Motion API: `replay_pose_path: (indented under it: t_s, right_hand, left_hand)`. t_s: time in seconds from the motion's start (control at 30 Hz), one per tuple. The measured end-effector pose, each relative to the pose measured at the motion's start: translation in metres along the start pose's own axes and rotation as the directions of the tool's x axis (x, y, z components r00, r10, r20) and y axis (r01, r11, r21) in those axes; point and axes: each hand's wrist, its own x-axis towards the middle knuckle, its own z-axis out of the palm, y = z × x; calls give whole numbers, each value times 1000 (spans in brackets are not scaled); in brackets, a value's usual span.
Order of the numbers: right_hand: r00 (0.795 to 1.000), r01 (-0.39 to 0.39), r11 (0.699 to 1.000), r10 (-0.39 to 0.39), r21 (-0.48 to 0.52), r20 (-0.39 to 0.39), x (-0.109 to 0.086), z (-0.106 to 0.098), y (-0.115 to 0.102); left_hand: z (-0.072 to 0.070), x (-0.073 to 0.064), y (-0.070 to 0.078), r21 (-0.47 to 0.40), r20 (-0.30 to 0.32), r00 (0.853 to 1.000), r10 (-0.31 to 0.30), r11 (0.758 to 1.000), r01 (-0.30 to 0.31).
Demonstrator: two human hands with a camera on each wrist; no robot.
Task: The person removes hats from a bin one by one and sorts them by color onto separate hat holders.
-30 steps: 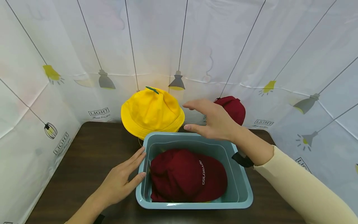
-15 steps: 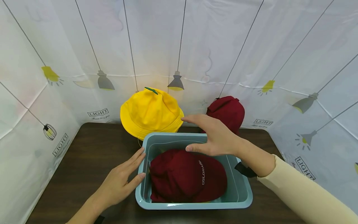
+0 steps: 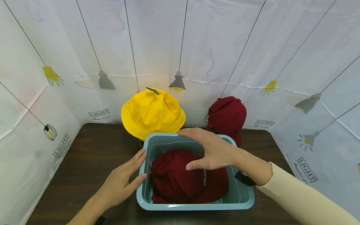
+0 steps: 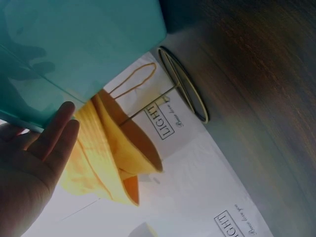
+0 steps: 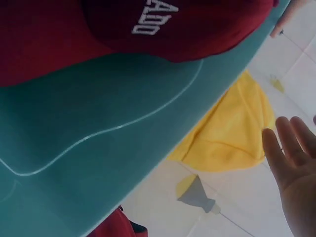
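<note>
Since the earlier frames, the right hand [image 3: 213,150] has come down and nearer, from in front of the far maroon cap [image 3: 228,112] to a place over the blue-green bin [image 3: 194,207], while the left hand [image 3: 121,182] stays at the bin's left side. The right grip is spread, thumb well apart from the straight fingers, holding nothing; it hovers above the maroon cap inside the bin [image 3: 180,178], hiding part of its white lettering [image 3: 204,177], and whether the thumb touches the cloth I cannot tell. The left grip is also spread, its straight fingers against the bin's left rim and wall without curling round it. That maroon cap lies crown to the left and brim to the right, with slivers of yellow showing beneath its edge. Beyond the bin, on the far left, the yellow hat [image 3: 154,112] sits with a small green leaf-like piece [image 3: 152,90] on top; the left wrist view shows a slim stand with a ring base [image 4: 177,85] under it. At the far right the other maroon cap hangs brim down, partly behind the bin's rim. Everything rests on a dark brown desk [image 3: 107,150], before a white backdrop [image 3: 239,37] printed with lamps.
</note>
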Motion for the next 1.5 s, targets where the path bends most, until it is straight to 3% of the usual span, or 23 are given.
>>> replay_pose_path:
  t_s: [0.2, 0.7, 1.5]
  right_hand:
    - [993, -81, 997, 81, -6, 91, -3, 7, 1]
    - [968, -124, 992, 121, -3, 218, 2, 21, 8]
    - [946, -122, 992, 111, 15, 305, 5, 35, 16]
  left_hand:
    - [1, -1, -1, 3, -1, 1000, -1, 1000, 1]
    - [1, 1, 0, -14, 7, 1000, -8, 1000, 8]
    - [2, -1, -2, -6, -6, 1000, -2, 1000, 2]
